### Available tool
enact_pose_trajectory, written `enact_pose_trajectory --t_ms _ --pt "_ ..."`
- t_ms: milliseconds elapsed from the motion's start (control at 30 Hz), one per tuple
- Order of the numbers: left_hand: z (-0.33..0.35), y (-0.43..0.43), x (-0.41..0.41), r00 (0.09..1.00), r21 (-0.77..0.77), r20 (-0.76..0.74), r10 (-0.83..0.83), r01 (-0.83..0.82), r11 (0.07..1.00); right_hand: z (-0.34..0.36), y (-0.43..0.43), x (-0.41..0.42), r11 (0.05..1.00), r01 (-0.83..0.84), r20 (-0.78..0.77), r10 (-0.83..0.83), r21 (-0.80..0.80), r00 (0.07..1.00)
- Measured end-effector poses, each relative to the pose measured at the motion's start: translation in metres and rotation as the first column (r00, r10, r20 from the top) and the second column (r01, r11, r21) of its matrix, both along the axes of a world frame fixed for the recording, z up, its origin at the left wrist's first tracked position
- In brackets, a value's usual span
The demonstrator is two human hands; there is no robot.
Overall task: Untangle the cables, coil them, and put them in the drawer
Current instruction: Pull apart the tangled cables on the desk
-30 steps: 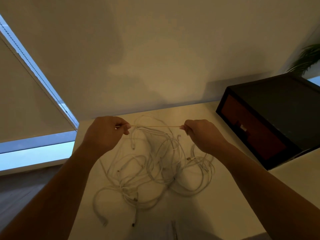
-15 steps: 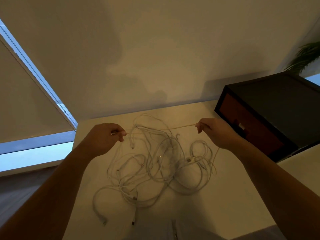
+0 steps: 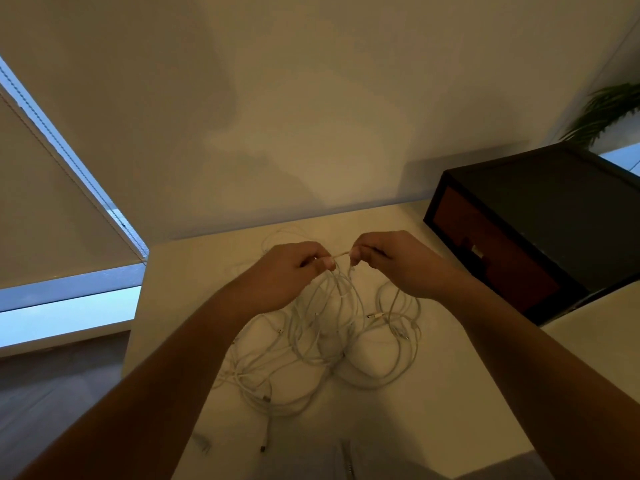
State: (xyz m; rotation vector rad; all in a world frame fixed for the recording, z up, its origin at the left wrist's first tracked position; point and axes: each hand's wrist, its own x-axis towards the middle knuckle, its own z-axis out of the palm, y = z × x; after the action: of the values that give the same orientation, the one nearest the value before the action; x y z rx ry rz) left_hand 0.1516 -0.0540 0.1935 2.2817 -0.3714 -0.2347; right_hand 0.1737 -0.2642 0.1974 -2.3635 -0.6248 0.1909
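The white cables [image 3: 322,337] lie in a loose, tangled heap of overlapping loops. One short strand [image 3: 341,253] is lifted taut at the heap's 12 o'clock. The drawer [image 3: 502,271], red-brown fronted and closed, stands at 2 o'clock.

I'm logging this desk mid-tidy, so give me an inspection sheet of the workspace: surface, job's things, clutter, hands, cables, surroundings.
Surface: pale table in dim warm light.
Job's things: tangle of white cables lying loose on the table; dark drawer unit at the right rear, its reddish drawer looks closed.
Clutter: nothing seen.
Hands: left hand and right hand close together above the tangle, each pinching the short strand that runs between them.
Cables: none coiled yet; loose plug ends lie toward the near edge.
Surroundings: plain wall; window blind at left; plant behind the drawer unit.
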Motion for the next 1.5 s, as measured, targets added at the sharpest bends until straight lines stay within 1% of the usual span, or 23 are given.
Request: enact_pose_trajectory --t_ms 67,133,200,267,400,467,567,633,700,767,833,900,967,1133,1200,1300,1400,1500 --pt "0.004 0.000 -0.001 0.997 -0.001 0.076 -0.003 0.003 1.000 -0.001 0.000 0.000 1.000 0.016 0.020 -0.016 -0.013 1.000" --pt "0.006 0.006 0.000 0.985 0.040 0.174 -0.012 0.005 0.999 -0.003 -0.003 -0.001 0.999 0.027 0.035 -0.025 -0.044 0.999" --pt "0.004 0.015 0.002 0.961 0.090 0.276 -0.012 -0.014 0.996 -0.004 -0.004 -0.003 0.999 0.012 0.011 -0.011 -0.049 1.000" --pt "0.000 0.022 0.005 0.949 0.109 0.314 0.005 -0.041 0.993 -0.005 -0.001 -0.006 0.999 -0.019 -0.005 0.019 -0.049 1.000" --pt "-0.006 0.036 0.012 0.946 0.105 0.313 0.089 -0.127 0.986 -0.002 0.000 -0.006 0.997 -0.021 0.059 0.026 -0.078 0.998" --pt "-0.009 0.041 0.014 0.944 0.124 0.315 0.102 -0.147 0.981 -0.002 -0.001 -0.004 0.996 -0.010 0.075 0.016 -0.084 0.997" --pt "-0.010 0.043 0.016 0.956 0.145 0.265 0.122 -0.165 0.976 -0.005 0.000 -0.003 0.997 0.001 0.073 0.005 -0.078 0.997" --pt "-0.010 0.040 0.016 0.971 0.132 0.205 0.127 -0.156 0.979 -0.004 0.000 -0.001 0.998 0.031 0.062 -0.027 -0.052 0.998" --pt "-0.008 0.027 0.012 0.983 0.121 0.168 0.069 -0.090 0.989 -0.002 0.003 0.000 0.998 0.024 0.049 -0.021 -0.053 0.999" --pt "-0.006 0.009 0.009 0.979 0.141 0.198 -0.043 0.015 0.990 -0.003 0.010 -0.001 0.996 -0.019 0.047 0.023 -0.088 0.999" --pt "-0.006 0.001 0.010 0.962 0.216 0.254 -0.103 0.047 0.975 -0.006 0.013 -0.003 0.994 -0.032 0.052 0.038 -0.108 0.998" --pt "-0.003 0.008 0.014 0.948 0.247 0.309 -0.074 -0.004 0.969 -0.009 0.009 -0.004 0.991 -0.015 0.060 0.023 -0.132 0.998" --pt "0.000 0.015 0.018 0.935 0.203 0.352 -0.031 -0.044 0.978 -0.013 0.004 -0.005 0.988 0.006 0.063 0.004 -0.155 0.998" --pt "0.012 0.025 0.026 0.890 0.182 0.456 -0.022 -0.069 0.981 -0.022 0.002 -0.005 0.991 0.048 0.069 -0.040 -0.123 0.997" --pt "0.015 0.036 0.029 0.876 0.176 0.483 0.002 -0.099 0.979 -0.028 -0.005 -0.002 0.992 0.079 0.035 -0.076 -0.099 0.996" --pt "0.018 0.054 0.030 0.864 0.147 0.500 0.051 -0.143 0.979 -0.038 -0.020 0.001 0.989 0.146 -0.059 -0.147 -0.028 0.987" --pt "0.017 0.069 0.031 0.864 0.105 0.493 0.101 -0.175 0.979 -0.047 -0.032 0.001 0.975 0.203 -0.085 -0.210 -0.087 0.974" --pt "0.012 0.071 0.028 0.884 0.107 0.444 0.148 -0.216 0.970 -0.048 -0.033 -0.001 0.970 0.208 -0.106 -0.221 -0.123 0.970"
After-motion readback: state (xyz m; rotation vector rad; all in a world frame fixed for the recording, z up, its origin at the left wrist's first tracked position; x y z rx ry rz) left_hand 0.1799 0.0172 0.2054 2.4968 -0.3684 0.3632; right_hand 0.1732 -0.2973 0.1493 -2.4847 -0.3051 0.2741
